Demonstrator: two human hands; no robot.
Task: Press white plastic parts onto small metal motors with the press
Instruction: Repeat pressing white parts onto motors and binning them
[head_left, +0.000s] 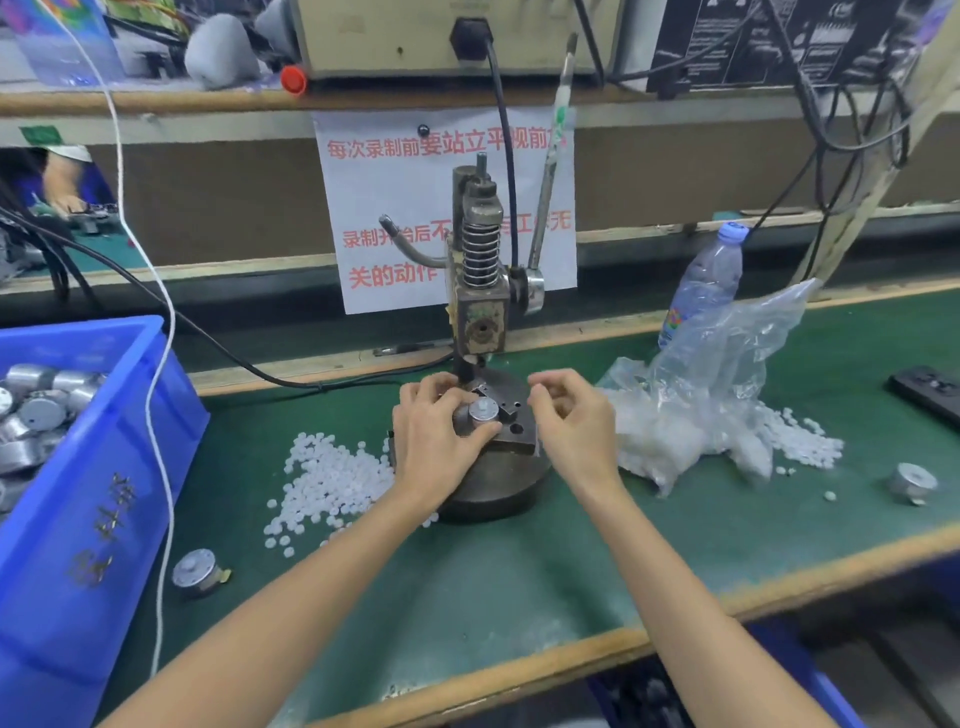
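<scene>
A small hand press (480, 280) stands on a round dark base (498, 483) in the middle of the green bench. A small metal motor (483, 410) sits on the press's steel block below the ram. My left hand (436, 441) grips this motor between thumb and fingers. My right hand (566, 415) hovers just right of the block with its fingers curled; a small white bit may be pinched at the fingertips, but blur hides it. Loose white plastic parts (332, 478) lie in a heap left of the base.
A blue bin (104, 467) of motors stands at the left. A clear bag (717, 395) spilling more white parts and a water bottle (706, 280) are at the right. Single motors lie at front left (197, 571) and far right (911, 480). The press lever (550, 171) points up.
</scene>
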